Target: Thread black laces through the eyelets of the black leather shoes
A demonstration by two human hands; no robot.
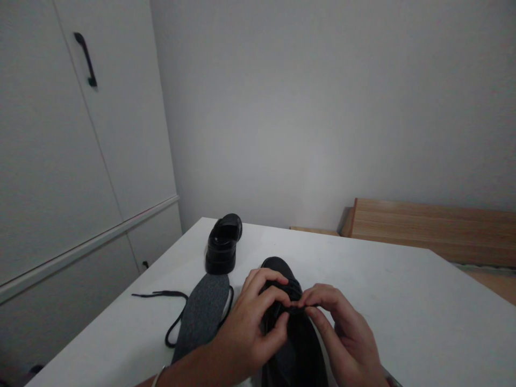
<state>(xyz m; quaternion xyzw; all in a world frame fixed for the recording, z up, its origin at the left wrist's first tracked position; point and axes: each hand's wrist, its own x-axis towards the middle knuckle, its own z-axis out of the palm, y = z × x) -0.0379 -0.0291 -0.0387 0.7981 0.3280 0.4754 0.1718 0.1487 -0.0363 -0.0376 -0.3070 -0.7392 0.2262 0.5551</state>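
A black shoe point(282, 269) lies on the white table point(403, 301), toe pointing away from me. My left hand point(250, 322) grips its lacing area, fingers curled over the top and thumb pressed against the side. My right hand point(342, 333) pinches a black lace point(300, 307) at the same spot, fingertips meeting those of the left hand. A second black shoe point(223, 243) stands farther back on the left. A grey insole point(199, 312) lies flat beside my left hand, with a loose black lace point(173, 301) curling around it.
White cupboard doors point(60, 161) with a black handle point(85, 58) stand at the left. A plain wall is behind the table. A wooden bed frame point(427, 226) runs along the right, beyond the table's far edge.
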